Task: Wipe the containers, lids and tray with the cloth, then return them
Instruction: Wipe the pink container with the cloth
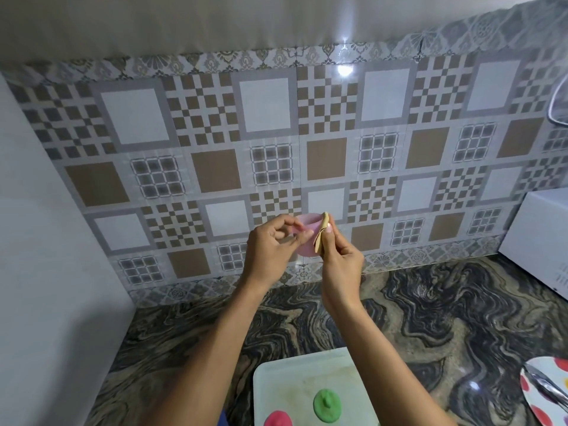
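While my left hand (272, 245) grips the small pink cup (308, 222) with curled fingers, my right hand (341, 261) pinches the folded tan cloth (320, 239) tight against the cup's right side. Both are raised above the marbled counter (430, 318), in front of the tiled wall (215, 133). The white tray (292, 379) sits on the counter near me, with a green lid (326, 405) and a red lid (278, 420) on it. A spotted plate (534, 410) sits at the right edge.
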